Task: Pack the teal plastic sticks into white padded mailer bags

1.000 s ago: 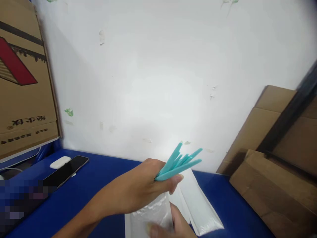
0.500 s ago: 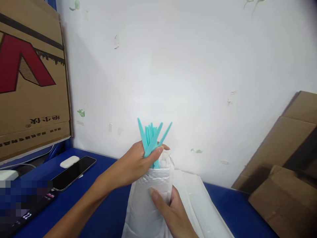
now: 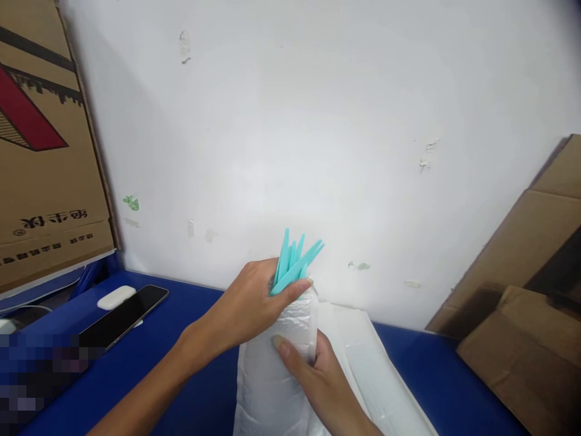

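Note:
My left hand (image 3: 254, 297) is closed around a bunch of turquoise plastic sticks (image 3: 290, 272), flat and tapered, whose tips fan out above the fingers. Their lower ends are hidden behind the hand and at the mouth of a padded envelope (image 3: 267, 381). This envelope is white with a shiny silvery surface, and it stands upright. Lower down, my right hand (image 3: 324, 381) grips its right side, thumb across the front and fingers behind. Other white padded envelopes (image 3: 385, 375) lie flat behind and to the right.
A black phone (image 3: 122, 315) and a white earbud case (image 3: 116, 297) lie on the blue table (image 3: 190, 387) at the left. A large printed carton (image 3: 45, 175) stands beyond them. Folded brown cardboard (image 3: 526, 345) leans at the right. The white wall (image 3: 318, 151) rises behind the table.
The turquoise sticks sit lower and closer together at the envelope's mouth, and my left hand has shifted slightly right. The camera view has turned a little to the right.

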`<act>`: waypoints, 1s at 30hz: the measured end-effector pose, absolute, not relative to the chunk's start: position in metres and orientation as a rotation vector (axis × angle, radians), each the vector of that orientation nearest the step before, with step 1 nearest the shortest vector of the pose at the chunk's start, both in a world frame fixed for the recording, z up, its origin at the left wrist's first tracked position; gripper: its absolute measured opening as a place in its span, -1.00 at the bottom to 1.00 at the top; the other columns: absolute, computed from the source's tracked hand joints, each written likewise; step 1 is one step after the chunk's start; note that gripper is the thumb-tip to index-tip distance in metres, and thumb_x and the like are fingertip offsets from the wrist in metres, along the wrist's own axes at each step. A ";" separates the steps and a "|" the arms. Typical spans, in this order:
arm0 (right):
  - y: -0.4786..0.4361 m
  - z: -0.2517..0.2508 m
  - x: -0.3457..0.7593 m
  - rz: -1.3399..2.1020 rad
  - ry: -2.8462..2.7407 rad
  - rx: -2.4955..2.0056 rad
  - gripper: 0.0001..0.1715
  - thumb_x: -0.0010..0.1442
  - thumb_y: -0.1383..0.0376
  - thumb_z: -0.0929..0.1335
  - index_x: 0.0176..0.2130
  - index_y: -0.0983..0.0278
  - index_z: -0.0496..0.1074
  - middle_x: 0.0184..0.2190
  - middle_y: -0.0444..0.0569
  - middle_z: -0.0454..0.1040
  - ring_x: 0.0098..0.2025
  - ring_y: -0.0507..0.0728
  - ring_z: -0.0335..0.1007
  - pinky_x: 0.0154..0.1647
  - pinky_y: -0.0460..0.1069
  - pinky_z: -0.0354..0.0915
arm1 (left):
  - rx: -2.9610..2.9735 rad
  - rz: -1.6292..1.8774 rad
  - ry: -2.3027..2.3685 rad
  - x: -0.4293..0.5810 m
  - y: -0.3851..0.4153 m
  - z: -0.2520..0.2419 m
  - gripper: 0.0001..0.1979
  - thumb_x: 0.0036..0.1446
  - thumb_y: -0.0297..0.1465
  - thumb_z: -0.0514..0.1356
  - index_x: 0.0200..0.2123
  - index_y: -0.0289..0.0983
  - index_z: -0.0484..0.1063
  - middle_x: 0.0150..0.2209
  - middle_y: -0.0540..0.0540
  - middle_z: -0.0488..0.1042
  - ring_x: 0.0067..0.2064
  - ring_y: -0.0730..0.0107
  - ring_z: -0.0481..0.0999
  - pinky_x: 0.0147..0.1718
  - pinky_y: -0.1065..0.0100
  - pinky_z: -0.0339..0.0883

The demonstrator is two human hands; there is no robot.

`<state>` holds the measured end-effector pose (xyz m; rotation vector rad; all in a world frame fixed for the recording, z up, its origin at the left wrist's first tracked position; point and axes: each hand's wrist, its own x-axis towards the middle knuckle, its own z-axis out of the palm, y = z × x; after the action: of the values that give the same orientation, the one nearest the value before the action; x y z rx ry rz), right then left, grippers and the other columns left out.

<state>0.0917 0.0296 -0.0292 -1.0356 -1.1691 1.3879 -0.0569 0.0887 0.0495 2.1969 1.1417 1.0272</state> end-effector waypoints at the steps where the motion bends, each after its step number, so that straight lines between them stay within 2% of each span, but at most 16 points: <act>1: 0.030 -0.029 0.092 1.393 -1.170 -1.035 -0.28 0.09 -0.12 0.50 0.02 0.32 0.46 -0.12 0.04 0.63 -0.03 0.29 0.57 -0.02 0.10 0.44 | 2.183 1.048 1.123 -0.056 0.089 0.050 -0.52 0.31 0.04 0.07 -0.46 -0.21 0.21 -0.47 0.07 0.22 -0.43 0.42 0.16 -0.46 0.37 0.07; 7: 0.029 -0.028 0.092 1.388 -1.150 -1.024 -0.29 0.08 -0.11 0.52 0.01 0.33 0.47 -0.14 0.05 0.63 -0.05 0.28 0.57 -0.04 0.09 0.46 | 2.054 1.103 1.002 -0.054 0.082 0.059 -0.61 0.42 -0.07 -0.04 -0.12 -0.20 0.43 -0.26 0.00 0.49 -0.25 0.32 0.42 -0.22 0.32 0.25; 10: 0.028 -0.029 0.092 1.361 -1.123 -1.032 -0.29 0.06 -0.11 0.53 0.00 0.32 0.47 -0.13 0.05 0.63 -0.02 0.30 0.56 0.00 0.12 0.45 | 2.017 1.196 1.017 -0.053 0.082 0.058 -0.59 0.42 -0.07 -0.04 -0.15 -0.19 0.47 -0.21 0.00 0.54 -0.19 0.30 0.46 -0.16 0.32 0.26; 16: 0.026 -0.030 0.090 1.408 -1.069 -1.041 -0.23 0.03 -0.14 0.53 0.02 0.32 0.47 -0.16 0.05 0.63 -0.03 0.32 0.56 0.02 0.15 0.44 | 1.926 1.322 1.105 -0.056 0.084 0.056 -0.53 0.40 0.01 -0.06 -0.21 -0.16 0.49 -0.23 0.02 0.54 -0.18 0.27 0.46 -0.18 0.29 0.25; 18: 0.025 -0.031 0.091 1.408 -1.083 -1.043 -0.22 0.04 -0.14 0.53 0.04 0.32 0.47 -0.13 0.06 0.63 -0.01 0.31 0.55 0.03 0.14 0.44 | 1.915 1.364 1.092 -0.057 0.083 0.058 -0.52 0.40 0.02 -0.08 -0.20 -0.15 0.49 -0.20 0.01 0.54 -0.13 0.25 0.46 -0.12 0.27 0.25; 21: 0.024 -0.032 0.092 1.400 -1.103 -1.060 -0.22 0.05 -0.13 0.53 0.06 0.32 0.48 -0.11 0.06 0.62 0.02 0.31 0.54 0.04 0.14 0.42 | 1.924 1.426 1.054 -0.058 0.081 0.058 -0.55 0.40 0.02 -0.07 -0.02 -0.10 0.46 -0.11 -0.01 0.52 -0.01 0.23 0.45 0.02 0.24 0.23; 24: 0.023 -0.031 0.092 1.410 -1.099 -1.069 -0.22 0.05 -0.12 0.53 0.06 0.33 0.47 -0.11 0.06 0.63 0.01 0.31 0.55 0.02 0.13 0.43 | 1.926 1.467 1.037 -0.061 0.081 0.059 -0.52 0.40 0.04 -0.09 0.21 0.00 0.31 -0.09 -0.03 0.49 0.00 0.23 0.45 0.03 0.22 0.26; 26: 0.021 -0.029 0.092 1.424 -1.098 -1.079 -0.23 0.05 -0.12 0.53 0.04 0.33 0.47 -0.10 0.06 0.63 -0.01 0.30 0.56 0.00 0.11 0.44 | 1.923 1.518 1.016 -0.064 0.081 0.062 -0.50 0.40 0.05 -0.12 0.25 0.03 0.27 -0.09 -0.03 0.49 0.01 0.22 0.45 0.04 0.20 0.27; 30: 0.016 -0.024 0.088 1.461 -1.115 -1.082 -0.26 0.05 -0.12 0.53 0.03 0.30 0.49 -0.09 0.05 0.63 0.00 0.30 0.56 0.00 0.11 0.43 | 1.901 1.566 1.008 -0.067 0.080 0.067 -0.48 0.39 0.06 -0.11 0.23 0.00 0.34 -0.09 -0.06 0.51 0.01 0.20 0.47 0.05 0.18 0.30</act>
<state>0.0884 0.0164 -0.0242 -1.0824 -1.1146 1.4611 -0.0673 0.0795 0.0670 1.9013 1.0076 1.5660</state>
